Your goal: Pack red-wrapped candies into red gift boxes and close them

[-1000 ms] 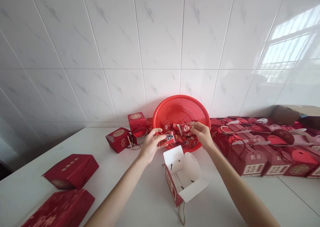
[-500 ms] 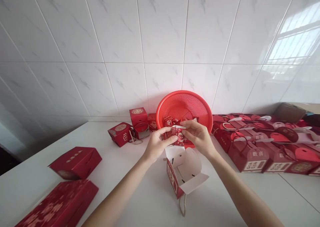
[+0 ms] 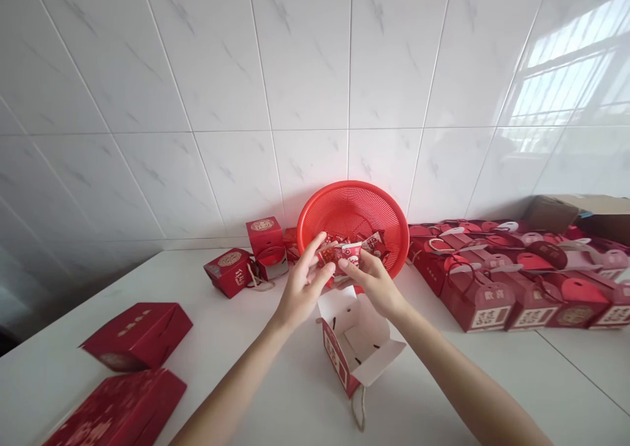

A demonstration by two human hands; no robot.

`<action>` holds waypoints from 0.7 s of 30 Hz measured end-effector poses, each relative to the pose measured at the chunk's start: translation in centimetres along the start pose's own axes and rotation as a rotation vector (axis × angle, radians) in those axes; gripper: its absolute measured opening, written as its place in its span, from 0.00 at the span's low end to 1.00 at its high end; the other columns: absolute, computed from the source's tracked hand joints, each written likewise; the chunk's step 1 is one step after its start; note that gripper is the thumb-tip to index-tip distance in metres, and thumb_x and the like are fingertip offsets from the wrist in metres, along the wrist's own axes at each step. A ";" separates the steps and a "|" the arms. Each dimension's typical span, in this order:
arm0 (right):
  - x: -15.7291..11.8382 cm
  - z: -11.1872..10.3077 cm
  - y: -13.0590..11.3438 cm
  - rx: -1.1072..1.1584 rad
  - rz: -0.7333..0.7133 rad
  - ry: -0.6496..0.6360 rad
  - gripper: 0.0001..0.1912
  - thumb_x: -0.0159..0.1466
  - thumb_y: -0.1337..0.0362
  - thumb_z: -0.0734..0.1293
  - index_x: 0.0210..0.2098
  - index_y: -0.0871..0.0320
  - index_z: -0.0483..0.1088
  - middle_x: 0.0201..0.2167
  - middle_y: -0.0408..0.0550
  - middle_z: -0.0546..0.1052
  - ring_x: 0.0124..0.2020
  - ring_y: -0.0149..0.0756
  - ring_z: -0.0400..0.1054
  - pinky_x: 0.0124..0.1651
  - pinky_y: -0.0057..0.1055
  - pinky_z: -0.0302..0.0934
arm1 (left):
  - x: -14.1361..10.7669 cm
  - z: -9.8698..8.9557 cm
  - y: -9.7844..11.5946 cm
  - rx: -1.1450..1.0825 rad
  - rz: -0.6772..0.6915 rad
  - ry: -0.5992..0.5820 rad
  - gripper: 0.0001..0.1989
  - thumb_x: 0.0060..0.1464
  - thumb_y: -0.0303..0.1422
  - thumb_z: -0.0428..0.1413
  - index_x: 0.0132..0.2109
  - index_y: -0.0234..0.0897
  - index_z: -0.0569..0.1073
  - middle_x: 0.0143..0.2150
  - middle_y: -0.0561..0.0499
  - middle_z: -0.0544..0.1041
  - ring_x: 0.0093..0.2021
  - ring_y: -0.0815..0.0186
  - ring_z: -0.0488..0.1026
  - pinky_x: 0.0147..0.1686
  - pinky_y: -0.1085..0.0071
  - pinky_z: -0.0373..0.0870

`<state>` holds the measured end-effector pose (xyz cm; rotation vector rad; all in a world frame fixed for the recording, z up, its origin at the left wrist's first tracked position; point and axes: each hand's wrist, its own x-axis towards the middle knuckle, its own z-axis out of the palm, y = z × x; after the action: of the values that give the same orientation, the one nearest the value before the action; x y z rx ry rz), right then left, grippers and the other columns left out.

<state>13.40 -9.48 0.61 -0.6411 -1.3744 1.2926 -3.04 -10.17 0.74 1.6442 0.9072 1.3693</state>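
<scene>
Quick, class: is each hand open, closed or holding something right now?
Left hand: closed, holding a small red packet.
Right hand: closed, holding a red-and-white packet.

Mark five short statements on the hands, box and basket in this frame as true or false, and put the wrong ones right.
1. The left hand and right hand hold small wrapped packets. True.
2. An opened box stands on the near side of the red basket. True.
3. That box is closed. False: it stands open, its white inside showing.
4. The basket holds nothing. False: more wrapped packets lie in it.
5. The large cluster of red boxes stands to the right of the basket. True.
</scene>
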 end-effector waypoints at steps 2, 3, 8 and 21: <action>0.4 -1.1 -1.0 0.027 -0.045 0.117 0.22 0.56 0.48 0.75 0.41 0.56 0.74 0.33 0.45 0.80 0.29 0.36 0.77 0.36 0.34 0.74 | 0.4 -0.4 0.2 0.020 0.022 0.012 0.32 0.60 0.42 0.58 0.69 0.44 0.61 0.68 0.43 0.68 0.67 0.54 0.66 0.62 0.62 0.66; 0.6 -1.8 -1.6 0.053 -0.077 0.195 0.22 0.54 0.48 0.76 0.40 0.56 0.74 0.31 0.44 0.80 0.28 0.36 0.77 0.35 0.34 0.74 | 0.8 -0.6 0.2 0.026 0.028 0.020 0.29 0.60 0.43 0.57 0.66 0.43 0.64 0.66 0.43 0.70 0.64 0.55 0.69 0.61 0.62 0.67; 0.8 -6.1 -5.5 0.229 -0.250 0.553 0.19 0.49 0.53 0.80 0.32 0.57 0.75 0.31 0.43 0.79 0.30 0.35 0.76 0.33 0.30 0.75 | 5.9 0.0 -0.1 0.367 0.094 -0.173 0.16 0.60 0.41 0.52 0.47 0.37 0.78 0.50 0.42 0.81 0.49 0.56 0.79 0.50 0.63 0.73; -0.9 -9.3 -8.4 0.267 -0.313 0.559 0.13 0.51 0.59 0.78 0.32 0.57 0.76 0.31 0.45 0.80 0.32 0.37 0.78 0.33 0.29 0.75 | 17.0 11.5 -4.7 0.842 -0.038 -0.727 0.15 0.56 0.28 0.62 0.51 0.37 0.77 0.47 0.45 0.80 0.47 0.58 0.77 0.49 0.58 0.73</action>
<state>24.60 -9.34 6.39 -0.5238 -0.7883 0.9273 10.86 5.55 2.45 2.4732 1.0966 0.2355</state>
